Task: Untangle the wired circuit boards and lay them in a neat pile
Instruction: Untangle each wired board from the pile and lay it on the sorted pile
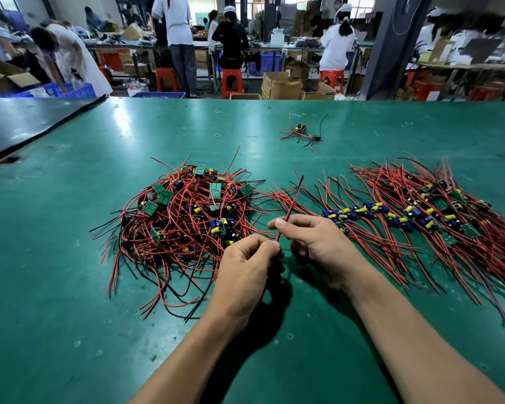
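Wire [290, 207] pinched by left hand [244, 269] and right hand [318, 243]; lower end hidden inside left hand. Tangle [184, 220] left of hands, laid row [420, 217] right, cut off at frame edge.

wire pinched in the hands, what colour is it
The wire is red; the head view shows it best.

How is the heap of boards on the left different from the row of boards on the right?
The left heap is tangled, its wires looping every way; the right row has wires lying roughly parallel. The heap's boards face many ways, several green side up; the row's boards line up in a band. The heap is roundish; the row is long. Both hold small boards with red and black wires.
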Motion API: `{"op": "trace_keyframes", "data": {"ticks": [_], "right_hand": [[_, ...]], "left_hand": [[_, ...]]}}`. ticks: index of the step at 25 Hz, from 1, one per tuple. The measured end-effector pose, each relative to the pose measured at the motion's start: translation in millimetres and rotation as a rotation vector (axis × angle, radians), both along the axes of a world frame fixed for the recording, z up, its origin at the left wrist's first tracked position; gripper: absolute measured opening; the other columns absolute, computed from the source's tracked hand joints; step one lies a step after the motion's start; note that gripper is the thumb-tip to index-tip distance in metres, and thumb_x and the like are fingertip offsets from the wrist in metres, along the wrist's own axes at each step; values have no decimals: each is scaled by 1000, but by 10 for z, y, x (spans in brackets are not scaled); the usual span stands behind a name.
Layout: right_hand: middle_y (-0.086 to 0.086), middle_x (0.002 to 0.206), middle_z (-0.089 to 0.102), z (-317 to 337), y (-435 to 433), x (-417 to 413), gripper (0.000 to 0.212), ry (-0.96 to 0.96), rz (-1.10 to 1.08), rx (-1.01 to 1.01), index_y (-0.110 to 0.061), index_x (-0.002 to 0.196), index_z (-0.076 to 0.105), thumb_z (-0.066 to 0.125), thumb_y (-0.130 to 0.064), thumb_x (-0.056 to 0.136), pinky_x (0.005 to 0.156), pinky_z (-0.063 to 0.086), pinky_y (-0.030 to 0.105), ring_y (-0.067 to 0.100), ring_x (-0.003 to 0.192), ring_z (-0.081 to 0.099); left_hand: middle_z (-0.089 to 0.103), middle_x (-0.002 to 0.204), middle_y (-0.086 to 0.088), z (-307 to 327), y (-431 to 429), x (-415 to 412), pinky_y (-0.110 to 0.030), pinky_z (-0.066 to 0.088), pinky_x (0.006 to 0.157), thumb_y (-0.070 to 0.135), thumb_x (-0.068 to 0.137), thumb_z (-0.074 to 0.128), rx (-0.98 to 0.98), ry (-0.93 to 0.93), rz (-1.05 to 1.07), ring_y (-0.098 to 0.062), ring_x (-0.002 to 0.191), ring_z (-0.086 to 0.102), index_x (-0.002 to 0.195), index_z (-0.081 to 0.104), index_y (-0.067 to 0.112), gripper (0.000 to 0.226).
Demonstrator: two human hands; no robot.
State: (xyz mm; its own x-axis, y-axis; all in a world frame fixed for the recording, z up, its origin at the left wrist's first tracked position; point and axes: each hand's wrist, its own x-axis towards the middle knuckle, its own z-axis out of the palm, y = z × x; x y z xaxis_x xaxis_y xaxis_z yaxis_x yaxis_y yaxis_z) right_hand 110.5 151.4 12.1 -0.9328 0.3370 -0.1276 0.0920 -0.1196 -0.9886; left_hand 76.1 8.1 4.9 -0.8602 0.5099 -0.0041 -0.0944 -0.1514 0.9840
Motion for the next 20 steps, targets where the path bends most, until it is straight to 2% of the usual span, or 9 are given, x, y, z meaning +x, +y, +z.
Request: {"op": "trace_keyframes", "data": {"ticks": [2,7,10,12,15,17,19,20], "right_hand": [[3,49,32,-21,18,-23,20,47,-123,130,-12,88,78,74,-32,87,42,16,19,12,42,24],[-7,42,31,-67,154,-47,28,166,-376,110,2,84,71,72,-25,90,37,18,16,7,37,22],[-7,49,40,-59,172,-62,23,143,-281,-16,-9,80,73,75,-31,84,36,23,16,5,37,28],[-6,58,50,-46,146,-36,29,64,-81,-143,-11,84,74,81,-37,71,36,28,15,4,40,36],[2,67,63,-37,59,21,22,-24,184,-139,-15,87,76,84,-32,74,44,43,20,12,50,54],[5,60,58,-43,47,5,20,-37,112,-116,-15,84,75,85,-29,73,47,42,22,13,47,49],[1,50,42,-53,65,-36,17,-5,-75,-80,-13,82,73,83,-25,74,41,29,17,9,37,35],[1,51,38,-57,86,-52,14,26,-166,-82,-11,80,71,80,-21,78,39,25,16,8,35,30]], "left_hand": [[57,59,-5,10,6,5,-33,41,58,8,89,60,-29,12,-9,-21,62,52,67,60,2,22],[61,57,-2,58,-3,22,-27,38,53,10,90,60,-107,48,-84,-17,52,53,67,64,10,24],[58,59,-5,77,-5,15,-24,43,48,5,91,57,-45,-35,-74,-15,51,54,66,62,8,25],[58,59,-8,95,-15,9,-21,45,45,5,92,56,-5,-74,-72,-15,50,54,71,64,4,23],[62,57,-6,100,-29,9,-19,45,43,7,96,55,22,-76,-80,-12,45,56,81,68,2,21],[60,55,-6,86,-35,-1,-20,45,44,7,94,57,-17,-50,-57,-14,47,54,78,67,-3,22],[58,55,-7,70,-37,3,-22,43,46,7,92,58,-51,-15,-58,-19,49,52,74,64,-6,23],[59,55,-7,68,-37,7,-25,42,48,8,91,59,-64,3,-69,-20,50,51,71,64,-4,24]]}}
